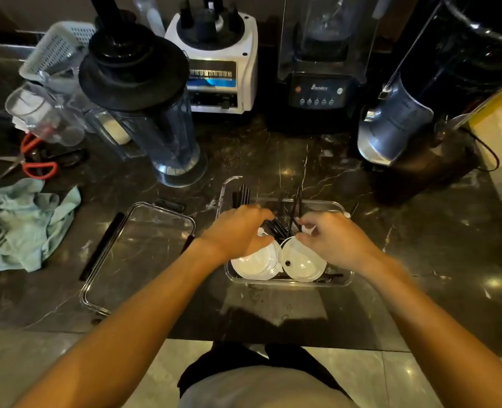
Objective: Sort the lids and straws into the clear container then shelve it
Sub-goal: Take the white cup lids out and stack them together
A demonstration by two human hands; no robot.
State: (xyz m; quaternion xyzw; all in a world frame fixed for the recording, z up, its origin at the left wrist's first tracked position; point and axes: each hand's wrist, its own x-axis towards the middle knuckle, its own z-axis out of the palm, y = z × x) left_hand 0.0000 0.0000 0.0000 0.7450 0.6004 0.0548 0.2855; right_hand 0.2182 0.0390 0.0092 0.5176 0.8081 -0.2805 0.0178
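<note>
My left hand (pixel 238 231) and right hand (pixel 332 240) are reaching into the clear container (pixel 288 282), fingers curling around black straws (pixel 276 226) to tidy them behind the white lids (pixel 302 262).

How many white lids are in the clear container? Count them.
2 show: one white lid under the left hand, another beside it near the right hand. More may be stacked or hidden.

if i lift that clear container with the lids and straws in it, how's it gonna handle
The clear container is probably stiff and light, holding only thin white lids and black straws. Its smooth walls may be slippery. The straws stick up loosely and could shift or spill if it tilts.
</note>
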